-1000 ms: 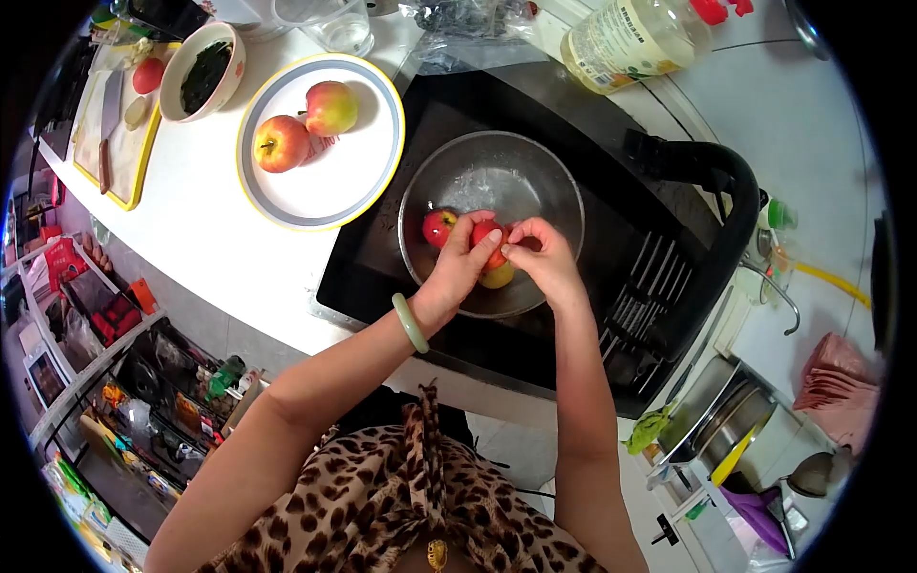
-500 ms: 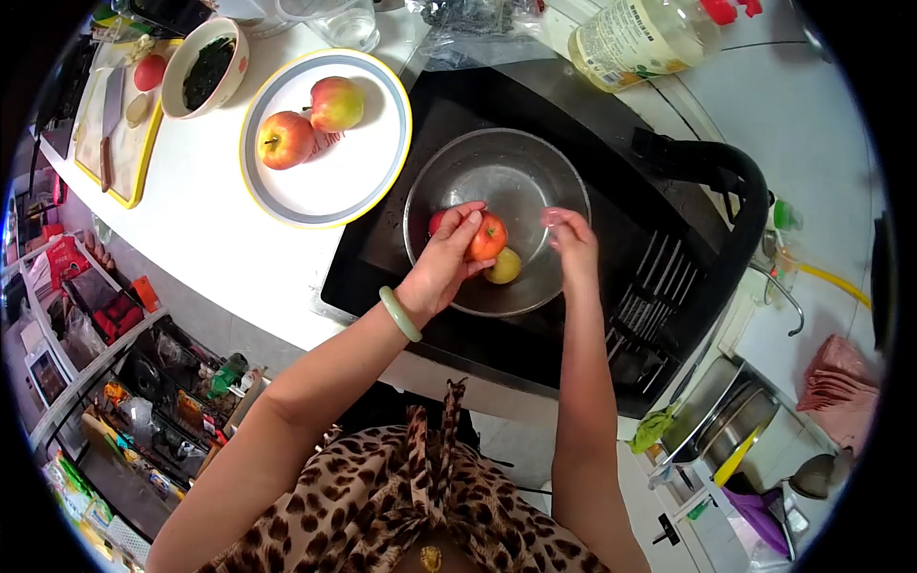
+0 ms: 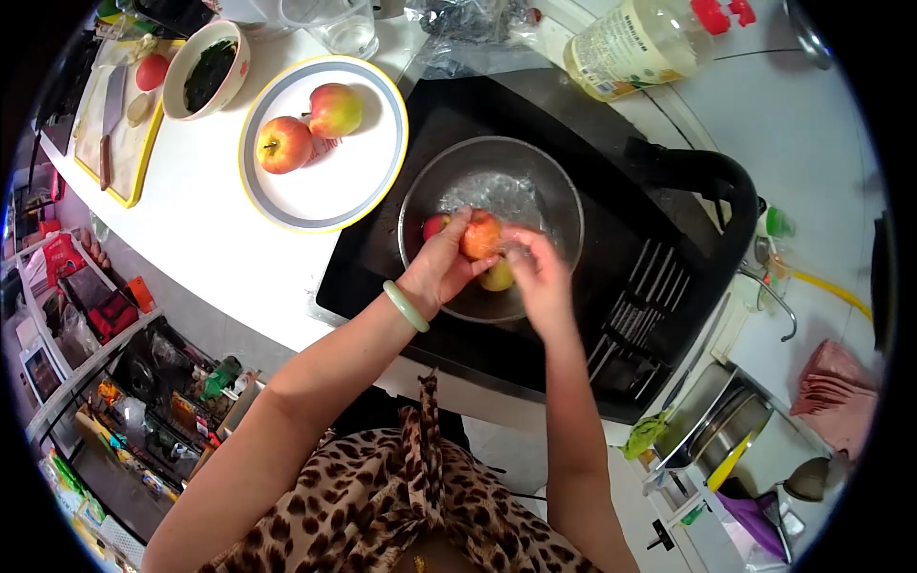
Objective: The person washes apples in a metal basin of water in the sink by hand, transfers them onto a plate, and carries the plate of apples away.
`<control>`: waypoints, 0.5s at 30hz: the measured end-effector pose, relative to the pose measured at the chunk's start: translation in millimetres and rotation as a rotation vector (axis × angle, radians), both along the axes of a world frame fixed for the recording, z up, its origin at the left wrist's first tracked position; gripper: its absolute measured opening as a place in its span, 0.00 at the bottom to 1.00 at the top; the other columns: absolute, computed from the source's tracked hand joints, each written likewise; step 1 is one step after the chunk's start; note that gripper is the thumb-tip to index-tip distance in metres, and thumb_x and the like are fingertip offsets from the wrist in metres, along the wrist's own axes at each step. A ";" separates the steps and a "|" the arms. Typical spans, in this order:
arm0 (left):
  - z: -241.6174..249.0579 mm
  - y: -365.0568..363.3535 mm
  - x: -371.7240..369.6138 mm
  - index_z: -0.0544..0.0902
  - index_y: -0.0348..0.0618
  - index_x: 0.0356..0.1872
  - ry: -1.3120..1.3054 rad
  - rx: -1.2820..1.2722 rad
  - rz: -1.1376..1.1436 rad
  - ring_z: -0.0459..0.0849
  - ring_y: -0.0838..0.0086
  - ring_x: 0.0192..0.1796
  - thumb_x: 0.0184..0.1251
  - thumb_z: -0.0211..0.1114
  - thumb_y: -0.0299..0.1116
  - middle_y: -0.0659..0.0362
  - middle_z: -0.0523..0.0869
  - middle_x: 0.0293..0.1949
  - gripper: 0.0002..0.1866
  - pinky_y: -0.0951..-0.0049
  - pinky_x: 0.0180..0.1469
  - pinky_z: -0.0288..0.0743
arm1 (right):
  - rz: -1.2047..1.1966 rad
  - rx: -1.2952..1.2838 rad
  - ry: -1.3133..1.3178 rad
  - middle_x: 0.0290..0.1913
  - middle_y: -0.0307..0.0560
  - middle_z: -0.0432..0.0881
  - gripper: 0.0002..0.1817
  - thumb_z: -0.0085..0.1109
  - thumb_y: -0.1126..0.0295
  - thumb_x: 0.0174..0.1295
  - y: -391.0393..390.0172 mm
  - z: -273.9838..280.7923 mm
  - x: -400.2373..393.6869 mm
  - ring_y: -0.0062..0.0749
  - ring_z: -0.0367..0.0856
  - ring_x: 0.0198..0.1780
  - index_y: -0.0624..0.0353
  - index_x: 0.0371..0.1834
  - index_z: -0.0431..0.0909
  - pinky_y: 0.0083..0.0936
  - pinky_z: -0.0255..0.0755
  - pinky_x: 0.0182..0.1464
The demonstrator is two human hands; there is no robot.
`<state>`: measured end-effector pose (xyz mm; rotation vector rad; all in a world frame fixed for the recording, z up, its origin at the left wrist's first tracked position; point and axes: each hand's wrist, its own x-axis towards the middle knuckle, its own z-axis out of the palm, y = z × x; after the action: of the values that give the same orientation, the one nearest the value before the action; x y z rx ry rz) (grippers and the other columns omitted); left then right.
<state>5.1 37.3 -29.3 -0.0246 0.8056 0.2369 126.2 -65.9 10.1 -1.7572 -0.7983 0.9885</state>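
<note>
My left hand (image 3: 443, 265), a pale green bangle on its wrist, is closed round a red-orange apple (image 3: 480, 235) over a metal pot (image 3: 564, 181). My right hand (image 3: 542, 279) reaches in at the apple's right side. Its fingers are bent and smeared by motion, so their grip does not show clearly. Under the held apple lies a yellow-green fruit (image 3: 497, 276), and a red fruit (image 3: 435, 225) shows partly behind my left hand. Rippling water (image 3: 492, 194) is in the pot.
Two more apples (image 3: 285, 145) rest on a white plate (image 3: 287, 205) at the left. Farther left are a bowl of dark greens (image 3: 229, 86) and a cutting board (image 3: 140, 172) with a knife (image 3: 112, 119). A large bottle (image 3: 626, 53) stands at the back right. A black curved bar (image 3: 735, 191) rises right of the pot.
My right hand has moved left and down, from the pot's right side to the apple. The water now ripples strongly. My left hand keeps hold of the apple.
</note>
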 end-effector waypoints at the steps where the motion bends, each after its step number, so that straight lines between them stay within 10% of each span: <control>1: 6.7 -4.1 6.5 0.75 0.46 0.52 -0.063 -0.015 0.017 0.80 0.69 0.51 0.76 0.50 0.48 0.57 0.80 0.49 0.18 0.65 0.52 0.80 | 0.117 0.024 -0.337 0.62 0.52 0.72 0.16 0.56 0.71 0.65 9.0 23.8 -5.5 0.46 0.73 0.61 0.62 0.54 0.75 0.34 0.68 0.62; 4: 38.3 -21.1 16.2 0.73 0.47 0.56 -0.042 -0.048 -0.018 0.79 0.71 0.54 0.77 0.49 0.46 0.57 0.79 0.53 0.17 0.70 0.57 0.77 | 0.003 0.128 -0.536 0.57 0.54 0.76 0.13 0.54 0.71 0.65 11.8 6.2 -14.9 0.44 0.77 0.56 0.63 0.51 0.76 0.32 0.70 0.57; 10: 49.9 -18.7 -2.0 0.72 0.48 0.58 -0.171 -0.098 -0.302 0.79 0.68 0.56 0.72 0.58 0.43 0.58 0.79 0.55 0.19 0.64 0.56 0.76 | -0.166 0.026 0.655 0.44 0.52 0.83 0.19 0.42 0.64 0.71 -4.8 11.6 10.8 0.33 0.80 0.48 0.68 0.43 0.81 0.25 0.71 0.54; 15: 40.2 -53.3 11.6 0.73 0.44 0.56 -0.153 -0.141 -0.066 0.80 0.69 0.54 0.75 0.54 0.41 0.57 0.79 0.54 0.16 0.67 0.56 0.75 | -0.120 -0.020 -0.193 0.53 0.55 0.78 0.17 0.43 0.66 0.71 -25.3 38.0 -20.1 0.40 0.76 0.55 0.65 0.54 0.76 0.34 0.66 0.62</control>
<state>16.7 -16.0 10.9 -0.1471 0.6688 0.1133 106.0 -91.2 48.1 -1.9149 -0.7947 0.7574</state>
